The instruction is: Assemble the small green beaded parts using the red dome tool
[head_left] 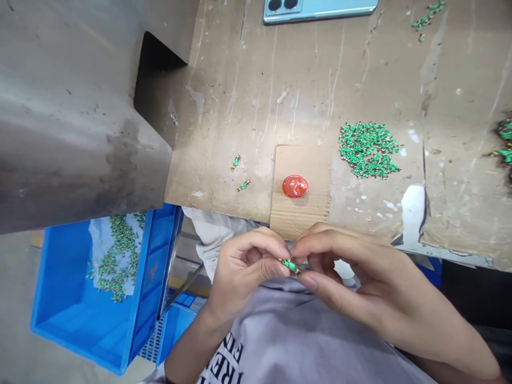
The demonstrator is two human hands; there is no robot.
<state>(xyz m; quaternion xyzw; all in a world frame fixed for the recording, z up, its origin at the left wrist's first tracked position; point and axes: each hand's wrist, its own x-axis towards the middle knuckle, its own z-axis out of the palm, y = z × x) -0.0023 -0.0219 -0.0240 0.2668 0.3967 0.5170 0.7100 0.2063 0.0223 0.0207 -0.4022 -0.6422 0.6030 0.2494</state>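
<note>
Between the thumb and forefinger of my left hand [252, 261] is a small green figurine [287, 264] with a yellow tip. My right hand [340, 266] meets it from the other side, its thumb and forefinger closed about the yellow end; whether something else sits in that pinch I cannot make out. Just beyond my fingers, a small red cap [295, 186] with glossy red stuff in it rests on a piece of cardboard [301, 221]. Two similar figurines, one upper [236, 162] and one lower [243, 185], lie to the left of the cardboard.
A heap of small green pieces [368, 149] lies right of the cardboard, with more green figurines [504, 141] at the right edge. A phone [320, 12] is at the back. Metal housing [80, 117] blocks the left, above a blue bin [80, 298] holding green figurines.
</note>
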